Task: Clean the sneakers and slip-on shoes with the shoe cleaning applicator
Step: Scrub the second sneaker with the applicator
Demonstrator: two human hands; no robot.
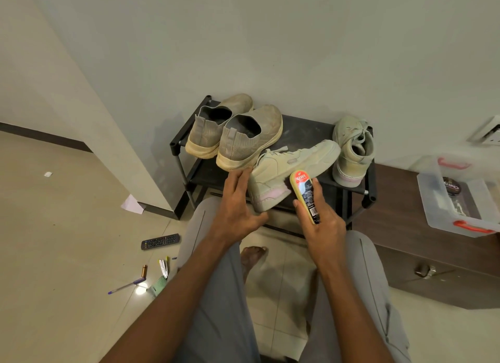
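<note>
A pale sneaker [292, 165] lies on its side at the front of a black shoe rack [305, 131], heel toward me. My left hand [238, 205] rests on its heel end, fingers straight and thumb under the sole. My right hand [319, 222] grips a yellow shoe cleaning applicator [304, 192], whose end touches the sneaker's side near the heel. The second sneaker [351, 149] stands at the rack's right end. Two dusty grey slip-on shoes [238, 135] sit side by side on the rack's left half, heels toward me.
A clear plastic box [460, 200] with red latches and a polish tin sits on a brown cabinet [422, 254] to the right. A remote control [161, 241], pens and a battery lie on the tiled floor to the left. My knees are just in front of the rack.
</note>
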